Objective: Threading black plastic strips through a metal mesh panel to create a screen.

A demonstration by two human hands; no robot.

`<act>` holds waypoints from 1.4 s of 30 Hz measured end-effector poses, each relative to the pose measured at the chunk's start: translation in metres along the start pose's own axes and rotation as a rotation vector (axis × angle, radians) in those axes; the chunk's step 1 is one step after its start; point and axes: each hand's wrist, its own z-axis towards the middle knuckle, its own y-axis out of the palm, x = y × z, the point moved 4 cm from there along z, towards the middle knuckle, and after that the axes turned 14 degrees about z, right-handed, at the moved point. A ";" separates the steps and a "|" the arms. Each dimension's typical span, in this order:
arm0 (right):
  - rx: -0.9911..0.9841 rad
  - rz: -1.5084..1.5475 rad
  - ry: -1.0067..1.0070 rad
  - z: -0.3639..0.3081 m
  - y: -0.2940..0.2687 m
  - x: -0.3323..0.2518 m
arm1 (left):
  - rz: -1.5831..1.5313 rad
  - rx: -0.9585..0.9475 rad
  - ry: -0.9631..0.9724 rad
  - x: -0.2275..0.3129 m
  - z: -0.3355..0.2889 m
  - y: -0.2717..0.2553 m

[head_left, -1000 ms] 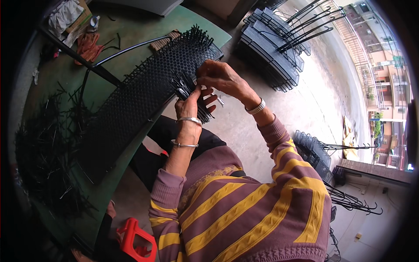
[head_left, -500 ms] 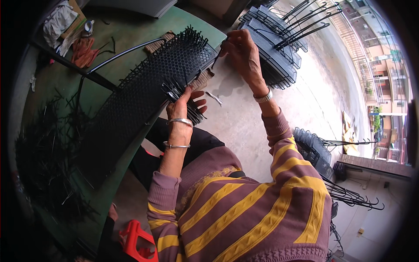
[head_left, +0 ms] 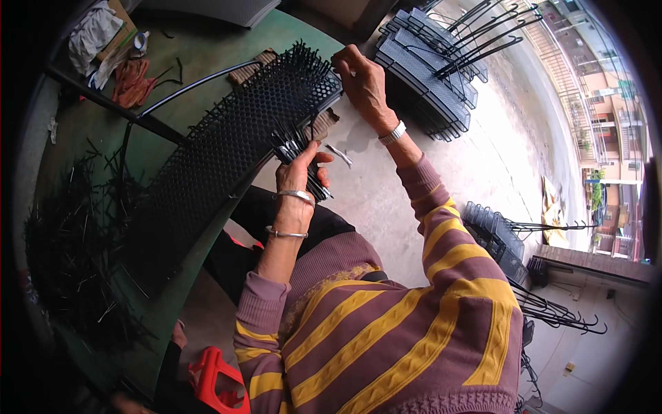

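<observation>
A long black perforated panel (head_left: pixel 207 148) lies slantwise on the green table, with many short black strips standing up along its far edge and its right end. My left hand (head_left: pixel 296 176) is closed round a bundle of thin black strips (head_left: pixel 293 141) at the panel's near edge. At the right end of the panel, my right hand (head_left: pixel 362 83) has its fingers bent together by the edge. Whatever they pinch is too hidden to make out. One dark strip hangs from the panel's edge between my hands.
Loose black strips (head_left: pixel 76 241) lie heaped on the left of the green table (head_left: pixel 207 45). A bent metal rod (head_left: pixel 200 83) crosses behind the panel. Stacked mesh racks with hooks (head_left: pixel 427 76) stand on the floor at right. A red plastic stool (head_left: pixel 217 383) is at the bottom.
My right hand has moved left to the panel's end; the dark strip seen at its fingers no longer shows there. My left hand and its bundle have shifted slightly right.
</observation>
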 end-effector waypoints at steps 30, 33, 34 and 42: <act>0.174 0.110 0.066 -0.009 -0.037 -0.049 | -0.095 0.009 -0.032 0.001 0.006 -0.007; 0.183 0.031 0.010 0.000 -0.032 -0.039 | -0.147 0.053 -0.054 -0.005 0.006 -0.008; 0.181 0.005 -0.009 0.002 -0.029 -0.033 | -0.183 0.074 -0.051 -0.004 0.005 -0.007; 0.147 0.020 0.103 0.003 -0.026 -0.026 | -0.113 -0.003 0.019 0.000 0.002 -0.007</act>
